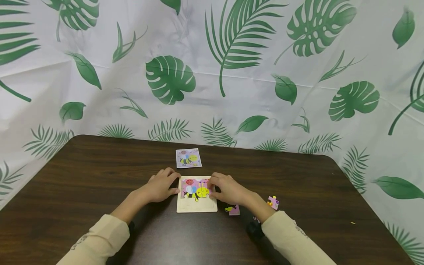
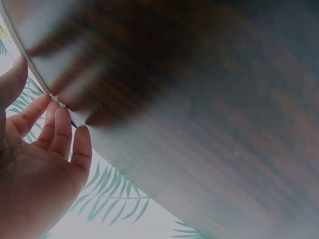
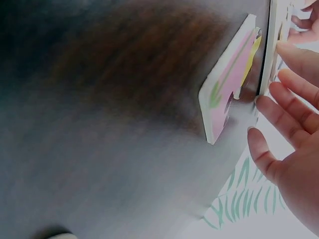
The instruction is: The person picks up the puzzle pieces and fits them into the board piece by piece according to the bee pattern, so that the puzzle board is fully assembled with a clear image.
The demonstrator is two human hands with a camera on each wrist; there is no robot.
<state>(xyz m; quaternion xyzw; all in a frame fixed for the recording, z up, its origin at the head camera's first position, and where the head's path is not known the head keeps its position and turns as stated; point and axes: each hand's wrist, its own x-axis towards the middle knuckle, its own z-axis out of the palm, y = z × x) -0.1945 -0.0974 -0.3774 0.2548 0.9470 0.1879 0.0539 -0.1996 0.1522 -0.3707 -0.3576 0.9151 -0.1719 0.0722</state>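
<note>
A shallow wooden puzzle tray [image 1: 197, 210] lies on the table, its upper part filled with pieces that form a bee picture [image 1: 195, 189]; bare wood shows below. My left hand [image 1: 162, 185] rests its fingertips and thumb against the tray's left edge, fingers nearly straight in the left wrist view. Over the tray's right edge, my right hand [image 1: 228, 189] touches the upper right of the picture with lightly bent, spread fingers. What lies under those fingertips is partly hidden. Close below that hand is a loose pink puzzle piece [image 1: 234, 210], also seen as a tilted pink piece [image 3: 227, 92] in the right wrist view.
Another loose puzzle piece [image 1: 273, 202] lies right of the right forearm, and one more is partly hidden by the sleeve. Behind the tray sits a printed bee card [image 1: 188, 158]. A small yellowish scrap [image 1: 352, 222] lies far right. A leaf-patterned cloth [image 1: 212, 92] hangs behind the table.
</note>
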